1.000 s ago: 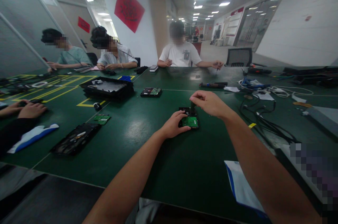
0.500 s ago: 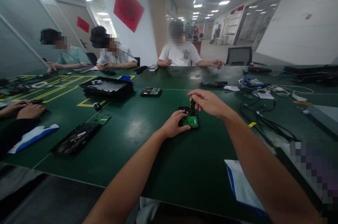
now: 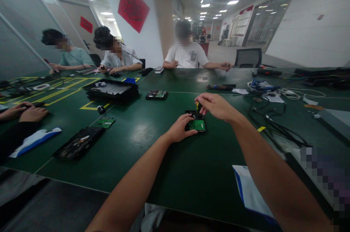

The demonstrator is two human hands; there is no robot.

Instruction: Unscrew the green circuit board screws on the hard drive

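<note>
A hard drive (image 3: pixel 198 126) with a green circuit board lies on the green table in front of me. My left hand (image 3: pixel 181 128) grips it from the left, thumb at the near edge and fingers over the far part. Above its far right part, my right hand (image 3: pixel 209 105) is closed round a screwdriver (image 3: pixel 198 106) with a black and yellow handle, held upright. The screwdriver's tip is too small to make out against the dark casing, so contact with a screw cannot be seen.
Another hard drive (image 3: pixel 156 95) lies farther back, beside stacked black trays (image 3: pixel 111 91). Left are a loose circuit board (image 3: pixel 106 122) and a black casing (image 3: pixel 79 143). Cables (image 3: pixel 276 122) and a white-blue packet (image 3: pixel 253 192) lie right. A co-worker's hands (image 3: pixel 31 111) rest at far left; other people sit opposite.
My right hand has shifted very slightly on the screwdriver, showing more of its yellow part. My left hand and the hard drive stay in place.
</note>
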